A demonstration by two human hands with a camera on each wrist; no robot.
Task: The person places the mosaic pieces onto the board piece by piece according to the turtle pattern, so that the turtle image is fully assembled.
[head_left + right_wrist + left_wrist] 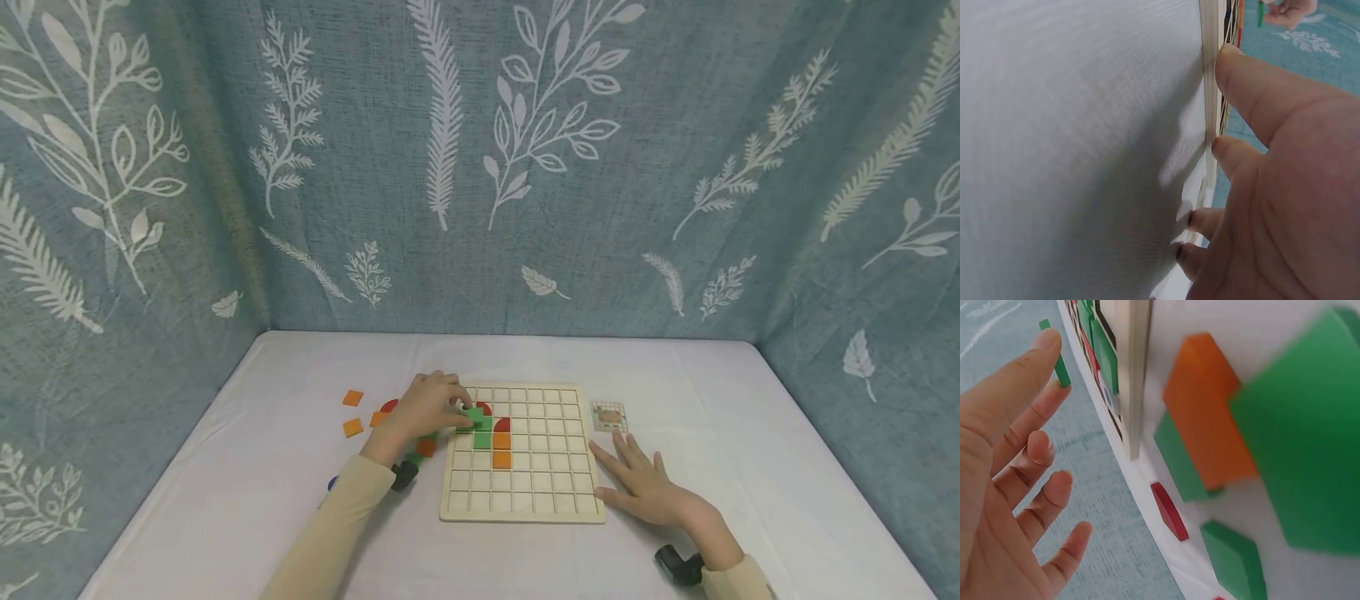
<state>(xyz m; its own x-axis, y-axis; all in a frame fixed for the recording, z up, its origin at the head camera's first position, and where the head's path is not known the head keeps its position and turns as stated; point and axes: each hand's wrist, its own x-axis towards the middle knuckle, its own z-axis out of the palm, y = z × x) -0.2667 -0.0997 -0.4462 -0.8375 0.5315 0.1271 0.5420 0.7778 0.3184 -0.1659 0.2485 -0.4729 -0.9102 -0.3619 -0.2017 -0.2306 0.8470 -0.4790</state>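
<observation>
Your left hand (427, 404) has one green tile (1063, 372) pinched between thumb and fingertip; tile lies just right of that palm, at the upper-left cells of the board (522, 482), edge-on in the left wrist view, that edge running thumb to fingertip. Cannot tell whether one side is longer, nor whether it touches the cells. Laid greens (482, 440) sit just beside it, to its right and nearer you. Left is the nearer hand; your right hand (648, 487) grasps nothing, fingers spread, thumb and forefinger touching the board's right edge, well apart from the tile. Counts, left to right: one blue piece (333, 482), mostly hidden behind your sleeve (330, 525); loose oranges (352, 398), three plain and one redder; loose reds (389, 406), at least one; loose greens (1235, 556), three in the left wrist view; on the one board, laid greens at least two, your fingers covering part, then laid reds (502, 425) two, laid oranges (502, 459) two; past the right edge, one card (609, 417), its print too small to read
</observation>
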